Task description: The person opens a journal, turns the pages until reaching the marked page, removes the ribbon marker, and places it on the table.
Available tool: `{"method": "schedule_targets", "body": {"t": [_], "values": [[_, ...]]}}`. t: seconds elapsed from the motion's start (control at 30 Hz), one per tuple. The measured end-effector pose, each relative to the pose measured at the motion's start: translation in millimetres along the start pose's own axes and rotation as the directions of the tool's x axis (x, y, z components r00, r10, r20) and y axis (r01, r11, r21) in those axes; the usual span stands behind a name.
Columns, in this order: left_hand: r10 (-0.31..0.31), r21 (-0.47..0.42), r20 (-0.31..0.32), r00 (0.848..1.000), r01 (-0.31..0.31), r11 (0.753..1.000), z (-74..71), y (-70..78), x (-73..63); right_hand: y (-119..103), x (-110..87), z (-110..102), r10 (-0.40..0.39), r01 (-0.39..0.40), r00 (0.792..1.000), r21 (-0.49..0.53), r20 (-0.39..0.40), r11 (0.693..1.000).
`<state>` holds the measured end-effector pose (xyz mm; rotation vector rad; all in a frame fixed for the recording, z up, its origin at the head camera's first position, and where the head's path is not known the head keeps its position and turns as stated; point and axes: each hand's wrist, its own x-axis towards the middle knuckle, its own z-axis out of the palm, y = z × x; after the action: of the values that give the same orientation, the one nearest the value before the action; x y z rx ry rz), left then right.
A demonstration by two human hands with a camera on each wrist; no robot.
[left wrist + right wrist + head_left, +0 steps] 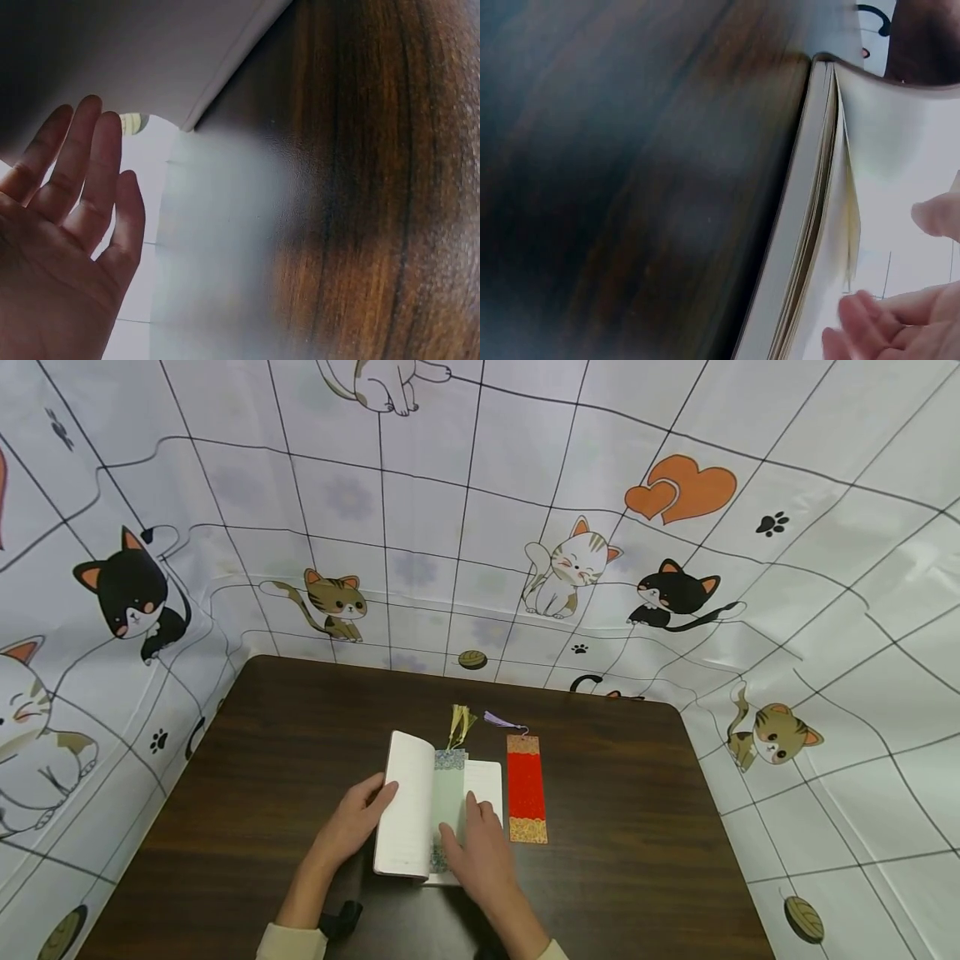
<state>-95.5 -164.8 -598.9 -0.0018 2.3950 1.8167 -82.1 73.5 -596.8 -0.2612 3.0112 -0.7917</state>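
An open notebook lies on the table with its left side raised. My left hand holds that side at its outer edge, thumb over the page and straight fingers under the cover. A pale green bookmark with patterned ends and a yellow tassel lies along the inside of the notebook. My right hand rests over the right page, thumb at the bookmark and fingers pointing up the page. In the right wrist view its thumb and fingers are apart, with the page edges beside them.
A red bookmark with gold ends and a purple tassel lies right of the notebook. The dark wooden table meets a white sheet with cat prints at the back and sides. A black strap device sits at my left wrist.
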Motion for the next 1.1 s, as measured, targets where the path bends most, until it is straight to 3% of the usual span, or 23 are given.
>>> {"method": "schedule_targets", "body": {"t": [0.17, 0.23, 0.33, 0.47, 0.63, 1.1], "values": [[-0.004, 0.015, -0.004, 1.000, 0.004, 1.000, 1.4, -2.5, 0.6, 5, 3.5, 0, 0.028, -0.027, 1.000, -0.046, 0.003, 0.999], [-0.004, 0.029, -0.003, 1.000, 0.004, 1.000, 1.5, -3.5, 1.2, 6, 5.0, -2, 0.034, -0.034, 0.999, -0.012, 0.024, 0.999], [-0.013, 0.039, -0.007, 1.000, 0.013, 0.999, 1.7, -4.3, 1.3, 9, 7.4, -6, 0.046, -0.054, 0.997, 0.122, 0.067, 0.991], [-0.017, 0.037, -0.003, 1.000, 0.017, 0.999, 1.7, -4.3, 0.8, 16, 10.6, -4, 0.073, -0.107, 0.991, 0.324, 0.115, 0.940], [-0.014, 0.013, -0.001, 1.000, 0.014, 1.000, 1.0, -5.6, 1.0, 22, 15.0, 4, 0.093, -0.136, 0.989, 0.458, 0.116, 0.878], [-0.032, 0.012, 0.004, 0.999, 0.032, 0.999, 0.3, -5.6, -2.3, 28, 15.5, 10, 0.092, -0.136, 0.990, 0.597, 0.104, 0.791]]}}
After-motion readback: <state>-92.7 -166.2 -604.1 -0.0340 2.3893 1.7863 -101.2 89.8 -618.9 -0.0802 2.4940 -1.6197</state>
